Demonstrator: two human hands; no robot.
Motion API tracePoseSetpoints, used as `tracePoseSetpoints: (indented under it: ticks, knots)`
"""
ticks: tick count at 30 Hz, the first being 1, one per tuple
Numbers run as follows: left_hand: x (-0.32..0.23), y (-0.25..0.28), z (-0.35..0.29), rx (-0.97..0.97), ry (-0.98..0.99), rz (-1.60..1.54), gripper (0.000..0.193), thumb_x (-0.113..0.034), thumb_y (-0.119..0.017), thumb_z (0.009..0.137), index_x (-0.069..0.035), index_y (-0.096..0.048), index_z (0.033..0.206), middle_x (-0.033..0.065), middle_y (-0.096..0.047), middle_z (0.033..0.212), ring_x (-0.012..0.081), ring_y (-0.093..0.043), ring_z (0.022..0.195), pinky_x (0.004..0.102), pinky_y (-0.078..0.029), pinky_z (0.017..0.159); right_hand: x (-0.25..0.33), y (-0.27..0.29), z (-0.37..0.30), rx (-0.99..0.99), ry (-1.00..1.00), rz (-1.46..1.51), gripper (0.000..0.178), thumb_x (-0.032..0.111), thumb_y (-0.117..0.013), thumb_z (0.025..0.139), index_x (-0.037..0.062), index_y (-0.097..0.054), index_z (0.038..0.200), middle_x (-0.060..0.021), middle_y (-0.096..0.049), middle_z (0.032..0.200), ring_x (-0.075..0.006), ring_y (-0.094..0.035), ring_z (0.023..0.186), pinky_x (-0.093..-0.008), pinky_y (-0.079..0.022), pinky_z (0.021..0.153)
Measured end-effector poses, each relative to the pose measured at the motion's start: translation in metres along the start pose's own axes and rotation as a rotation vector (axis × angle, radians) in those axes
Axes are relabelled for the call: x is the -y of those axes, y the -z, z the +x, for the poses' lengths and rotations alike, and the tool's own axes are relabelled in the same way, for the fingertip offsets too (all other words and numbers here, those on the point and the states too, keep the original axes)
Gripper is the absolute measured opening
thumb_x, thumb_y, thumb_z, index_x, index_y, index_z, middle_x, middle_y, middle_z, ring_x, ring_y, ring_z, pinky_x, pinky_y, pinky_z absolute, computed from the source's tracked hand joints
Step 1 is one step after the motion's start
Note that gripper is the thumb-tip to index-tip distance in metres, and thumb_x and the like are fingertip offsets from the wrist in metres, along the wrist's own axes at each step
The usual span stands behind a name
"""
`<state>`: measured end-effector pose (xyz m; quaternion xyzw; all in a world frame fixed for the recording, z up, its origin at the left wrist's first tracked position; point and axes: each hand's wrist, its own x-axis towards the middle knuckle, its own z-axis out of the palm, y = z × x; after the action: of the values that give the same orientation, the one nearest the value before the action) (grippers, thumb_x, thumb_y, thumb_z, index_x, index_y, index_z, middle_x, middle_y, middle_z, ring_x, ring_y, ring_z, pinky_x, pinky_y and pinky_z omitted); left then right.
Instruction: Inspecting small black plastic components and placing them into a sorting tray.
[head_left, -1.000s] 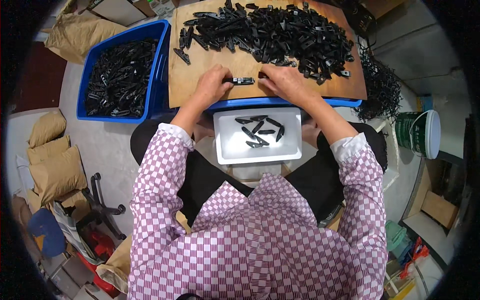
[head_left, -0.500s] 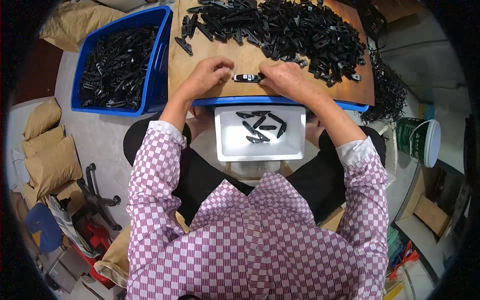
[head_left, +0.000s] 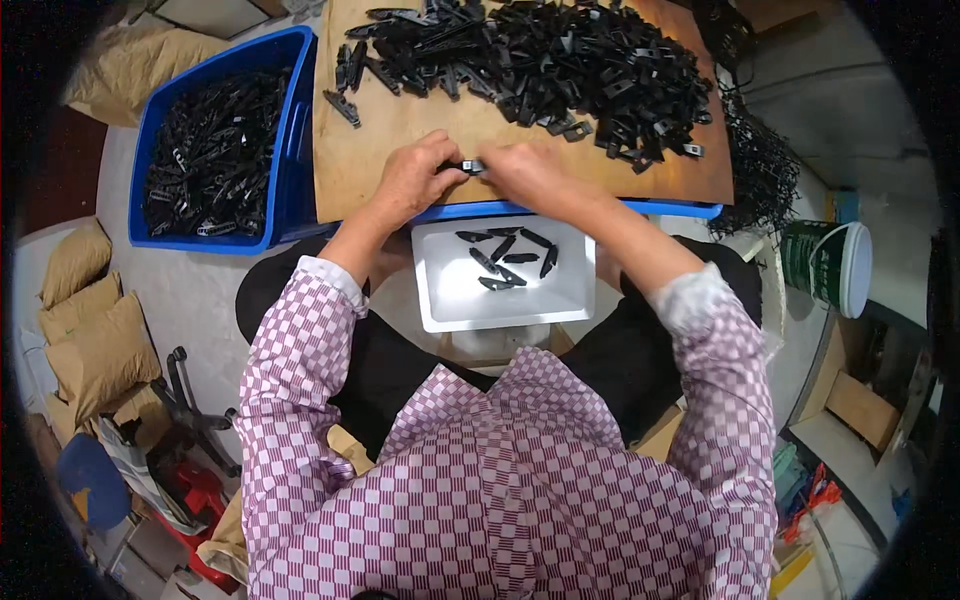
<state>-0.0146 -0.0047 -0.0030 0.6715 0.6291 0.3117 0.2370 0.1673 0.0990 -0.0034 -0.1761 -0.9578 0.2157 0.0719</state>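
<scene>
I have the left hand (head_left: pixel 412 178) low over the front of the wooden board (head_left: pixel 385 122), its grip narrow: thumb and forefinger are pinched together at the left end of a black clip (head_left: pixel 471 167). The other fingers curl in behind the forefinger. The clip lies level between both hands, close to the board's near edge, and I can make out only its short middle, with a pale, shiny patch on it.

The right hand (head_left: pixel 526 178) is bent inward, knuckles up, with its fingertips right by the clip's other end. Motion blur and the back of the hand hide those fingertips from me, so I cannot tell whether they grip the clip or how far apart they are.

Beyond the hands I see a broad heap of black clips (head_left: pixel 600 75) spread over the far part of the board. Just below the board's near edge, I have a white tray (head_left: pixel 445 305) with a few loose clips (head_left: pixel 521 258) scattered inside. To the left of the board stands a blue tub (head_left: pixel 292 150), filled with more black pieces (head_left: pixel 210 160).
</scene>
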Motion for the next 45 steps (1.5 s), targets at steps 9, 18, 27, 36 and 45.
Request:
tracePoseSetpoints:
  ticks: [9,18,27,36,45]
  knots:
    - [-0.010,-0.012,-0.017,0.071,0.010,0.085,0.018,-0.013,-0.070,0.079,-0.003,-0.062,0.092,0.0123,-0.059,0.087,0.0347,-0.061,0.082,0.0407,-0.049,0.071,-0.008,0.019,-0.008,0.031,0.051,-0.149,0.022,0.022,-0.065,0.081,0.0058,-0.057,0.094,-0.0165,-0.064,0.083,-0.0362,-0.065,0.080,-0.0459,-0.052,0.062]
    - [-0.007,-0.012,0.011,-0.083,0.008,0.070,0.022,-0.014,-0.066,0.084,-0.006,-0.062,0.104,0.0153,-0.062,0.093,0.0338,-0.062,0.086,0.0405,-0.049,0.074,-0.055,0.039,-0.036,-0.163,-0.117,-0.586,0.013,0.006,-0.059,0.079,0.0065,-0.056,0.092,-0.0096,-0.056,0.093,-0.0272,-0.066,0.082,-0.0350,-0.057,0.067]
    - [-0.005,0.018,0.069,-0.156,0.179,0.505,0.019,-0.011,-0.059,0.086,-0.010,-0.059,0.104,0.0134,-0.055,0.101,0.0346,-0.060,0.089,0.0441,-0.049,0.074,-0.049,0.041,-0.034,-0.155,-0.124,-0.486,0.015,0.001,-0.056,0.079,0.0041,-0.053,0.094,-0.0115,-0.053,0.093,-0.0285,-0.064,0.088,-0.0368,-0.057,0.069]
    - [-0.004,0.017,0.066,-0.112,-0.150,0.591,0.019,-0.007,-0.059,0.081,-0.008,-0.057,0.099,0.0122,-0.054,0.099,0.0326,-0.058,0.094,0.0441,-0.049,0.075,-0.043,0.047,-0.041,-0.378,-0.178,0.026,0.024,0.002,-0.056,0.082,0.0021,-0.052,0.105,-0.0148,-0.056,0.100,-0.0350,-0.061,0.092,-0.0422,-0.051,0.074]
    - [-0.012,-0.016,0.053,-0.323,0.141,-0.107,0.009,-0.007,-0.058,0.087,-0.005,-0.054,0.095,0.0075,-0.061,0.083,0.0204,-0.064,0.070,0.0324,-0.053,0.061,-0.032,0.010,-0.034,-0.322,-0.069,0.094,0.019,0.008,-0.060,0.078,0.0073,-0.059,0.097,-0.0110,-0.062,0.092,-0.0321,-0.060,0.092,-0.0412,-0.047,0.080]
